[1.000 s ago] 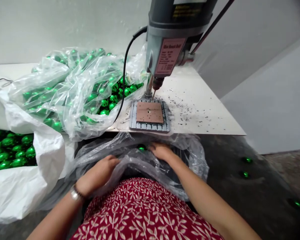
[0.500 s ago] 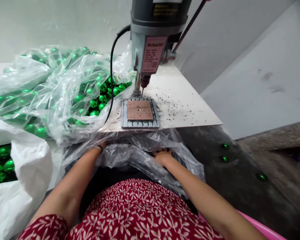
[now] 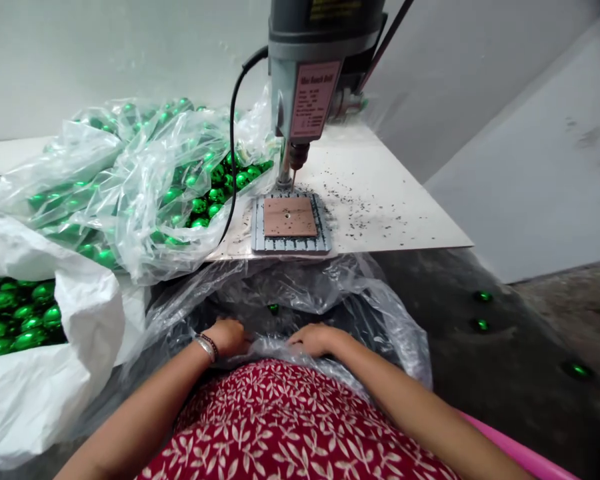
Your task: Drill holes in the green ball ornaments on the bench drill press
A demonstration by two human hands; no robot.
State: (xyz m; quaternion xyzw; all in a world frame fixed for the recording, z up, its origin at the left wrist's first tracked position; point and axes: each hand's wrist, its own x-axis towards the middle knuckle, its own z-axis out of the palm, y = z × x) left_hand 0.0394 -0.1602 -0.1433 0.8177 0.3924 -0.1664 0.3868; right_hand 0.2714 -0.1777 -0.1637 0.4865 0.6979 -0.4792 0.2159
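A clear plastic bag [image 3: 403, 327] lies spread over my lap below the table edge. My left hand [image 3: 229, 337], with bracelets at the wrist, is closed on the bag's near edge. To its right, my right hand [image 3: 311, 339] grips the same edge with curled fingers; its fingertips are partly hidden in the plastic. A single shiny green ball [image 3: 273, 308] shows inside the bag, beyond both hands. Above the bag stands a bench drill [image 3: 305, 87], its bit over a brown square plate [image 3: 290, 217] with a hole in it.
A plastic bag of green balls [image 3: 200, 205] lies on the white table [image 3: 395, 193], left of the drill's black cable [image 3: 233, 133]. A white sack [image 3: 90, 300] holding more balls is at the left. Dark shavings litter the table. Several green balls [image 3: 483, 297] lie on the floor [image 3: 450, 347].
Both hands have drawn back toward my body with the bag's near edge, and the bag's mouth is wider. A green ball inside now shows. The view has shifted slightly left.
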